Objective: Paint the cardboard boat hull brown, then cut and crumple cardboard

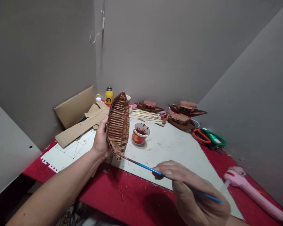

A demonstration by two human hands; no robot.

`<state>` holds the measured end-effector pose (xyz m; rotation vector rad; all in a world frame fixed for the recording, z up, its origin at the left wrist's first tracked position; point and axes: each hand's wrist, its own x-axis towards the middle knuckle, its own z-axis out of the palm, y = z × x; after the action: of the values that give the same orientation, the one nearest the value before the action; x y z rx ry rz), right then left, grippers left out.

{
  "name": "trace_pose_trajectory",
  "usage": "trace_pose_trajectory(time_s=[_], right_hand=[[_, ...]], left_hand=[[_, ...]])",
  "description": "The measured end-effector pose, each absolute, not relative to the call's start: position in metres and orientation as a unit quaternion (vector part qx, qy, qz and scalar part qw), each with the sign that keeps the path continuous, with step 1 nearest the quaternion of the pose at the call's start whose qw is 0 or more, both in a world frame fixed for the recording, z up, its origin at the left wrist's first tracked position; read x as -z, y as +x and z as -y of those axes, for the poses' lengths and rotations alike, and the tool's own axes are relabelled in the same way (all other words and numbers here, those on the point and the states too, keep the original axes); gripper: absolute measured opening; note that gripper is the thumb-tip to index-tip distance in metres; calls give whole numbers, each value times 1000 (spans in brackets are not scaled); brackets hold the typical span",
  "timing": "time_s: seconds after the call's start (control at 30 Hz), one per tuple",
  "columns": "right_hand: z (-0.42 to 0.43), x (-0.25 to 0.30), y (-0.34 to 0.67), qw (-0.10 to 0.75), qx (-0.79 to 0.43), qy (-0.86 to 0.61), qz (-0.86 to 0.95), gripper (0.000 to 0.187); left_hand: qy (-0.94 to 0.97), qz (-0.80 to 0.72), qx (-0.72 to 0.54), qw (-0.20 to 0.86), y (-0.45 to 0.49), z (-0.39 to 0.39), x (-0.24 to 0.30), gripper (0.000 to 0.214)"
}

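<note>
My left hand [102, 138] grips a cardboard boat hull [118, 124] by its left side and holds it up over the table's front edge. Its ribbed inside faces me, coated mostly in reddish-brown paint, with patchy lighter spots near the lower end. Between thumb and fingers of my right hand [191, 188] is a blue paintbrush [143, 165]; its brown-stained tip touches the hull's lower end. Behind and right of the hull stands a red and white paper cup [141, 133] with brown paint inside.
Cardboard pieces [81, 127] lie at the left. Thin wooden sticks [146, 115] and several brown model boats [181, 121] sit at the back. Scissors [214, 138] and a pink glue gun [245, 185] are on the right. A yellow bottle [108, 96] stands behind.
</note>
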<state>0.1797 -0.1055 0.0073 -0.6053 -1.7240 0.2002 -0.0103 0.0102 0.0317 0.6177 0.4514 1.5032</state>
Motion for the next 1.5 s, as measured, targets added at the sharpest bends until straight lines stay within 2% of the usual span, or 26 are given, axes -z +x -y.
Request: trace_pose_trajectory(time_s=[0.17,0.5,0.63,0.83,1.07,1.3,1.5], right_hand=[[106,-12,180,567,-90,-252,779,26],[106,-14,183,575,-60,-279,766,24],[109,-10,186,583,-66,-265,765,29],[107,-11,185,552,-72,-238,796,31],[104,-10,186,605,-93,-261,747,32],[104,-10,183,587,-77,-258,763,28],[102,-8,186,627,-90,-283,720,28]], left_hand=[[294,-192,-667,657,-10,-10,-30,17],[240,-190,-670,676,-15,-12,-37,17],[244,-187,-671,674,-14,-13,-36,19],[249,-180,-662,684,-14,-12,-34,27],[231,-198,-652,695,-17,-11,-39,33],[239,-192,-649,696,-14,-9,-39,29],[232,-201,-646,699,-14,-9,-39,27]])
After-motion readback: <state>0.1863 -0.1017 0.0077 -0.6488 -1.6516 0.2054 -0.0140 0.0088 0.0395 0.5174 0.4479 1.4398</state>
